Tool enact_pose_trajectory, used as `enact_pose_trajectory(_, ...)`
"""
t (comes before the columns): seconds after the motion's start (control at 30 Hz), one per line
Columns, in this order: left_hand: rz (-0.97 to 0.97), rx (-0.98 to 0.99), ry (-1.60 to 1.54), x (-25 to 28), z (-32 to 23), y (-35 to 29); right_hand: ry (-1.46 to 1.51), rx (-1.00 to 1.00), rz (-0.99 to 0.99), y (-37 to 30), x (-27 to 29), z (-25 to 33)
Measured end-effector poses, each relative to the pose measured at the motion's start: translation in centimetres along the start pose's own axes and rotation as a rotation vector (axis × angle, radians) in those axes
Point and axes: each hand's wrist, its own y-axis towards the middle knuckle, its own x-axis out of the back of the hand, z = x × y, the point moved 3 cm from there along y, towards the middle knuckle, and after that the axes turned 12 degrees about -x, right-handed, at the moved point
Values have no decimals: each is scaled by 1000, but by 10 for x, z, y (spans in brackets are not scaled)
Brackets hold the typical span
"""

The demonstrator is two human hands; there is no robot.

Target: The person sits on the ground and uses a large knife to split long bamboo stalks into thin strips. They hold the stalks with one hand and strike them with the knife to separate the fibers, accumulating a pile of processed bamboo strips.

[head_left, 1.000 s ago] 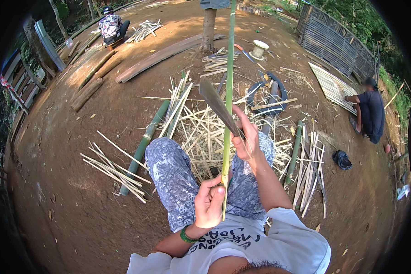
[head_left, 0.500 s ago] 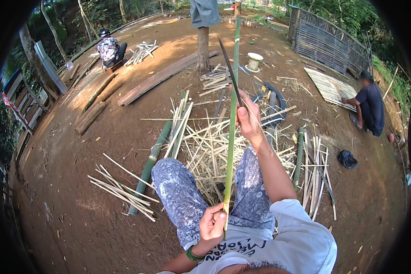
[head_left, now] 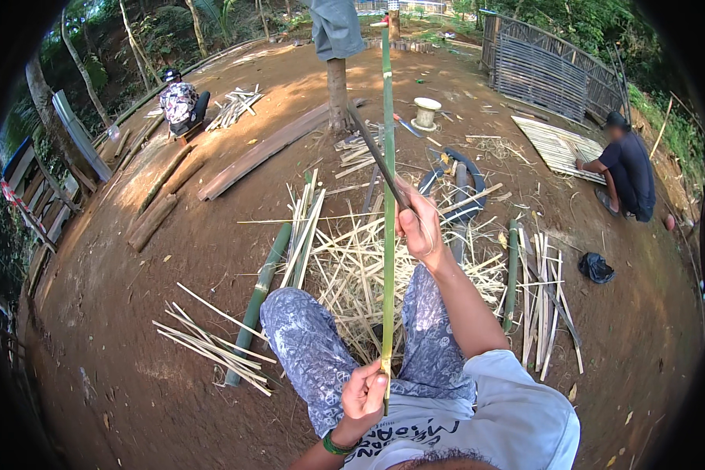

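Observation:
A long green bamboo strip (head_left: 388, 258) stretches away from my lap, its near end pinched in my left hand (head_left: 363, 399). My right hand (head_left: 421, 223) is closed on a long dark-bladed knife (head_left: 376, 153), whose blade slants across the strip to the far left. The right fingers lie right beside the strip; whether they also grip it, I cannot tell. Below the strip, between and beyond my knees, pale bamboo slivers (head_left: 352, 274) form a loose heap.
Bamboo poles (head_left: 260, 301) (head_left: 512, 274) and split strips (head_left: 211, 341) flank my legs. A black bag (head_left: 595, 268) lies to the right. One person (head_left: 630, 168) squats by a slatted panel (head_left: 548, 145); another (head_left: 182, 104) crouches far left. A tree trunk (head_left: 338, 94) stands ahead.
My right hand and the knife have come nearer along the strip, and the blade tilts farther left. My left hand stays at the near end. The view has shifted slightly.

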Motion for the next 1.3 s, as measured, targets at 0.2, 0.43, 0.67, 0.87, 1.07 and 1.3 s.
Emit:
enact_pose_trajectory(0.2,-30,9,65,6,0,23,-77,73,80,-30,-14,7)
enact_pose_trajectory(0.43,49,33,7,6,6,-18,61,40,-97,14,9,-1)
enact_pose_trajectory(0.67,89,71,14,19,11,-46,229,15,-176,50,30,-8)
enact_pose_trajectory(0.87,227,91,157,33,11,-61,433,-30,-181,79,40,-19)
enact_pose_trajectory(1.07,258,62,251,45,17,-39,483,-90,-63,74,25,5)
enact_pose_trajectory(1.3,295,1,385,47,19,-8,413,-136,-21,51,8,37)
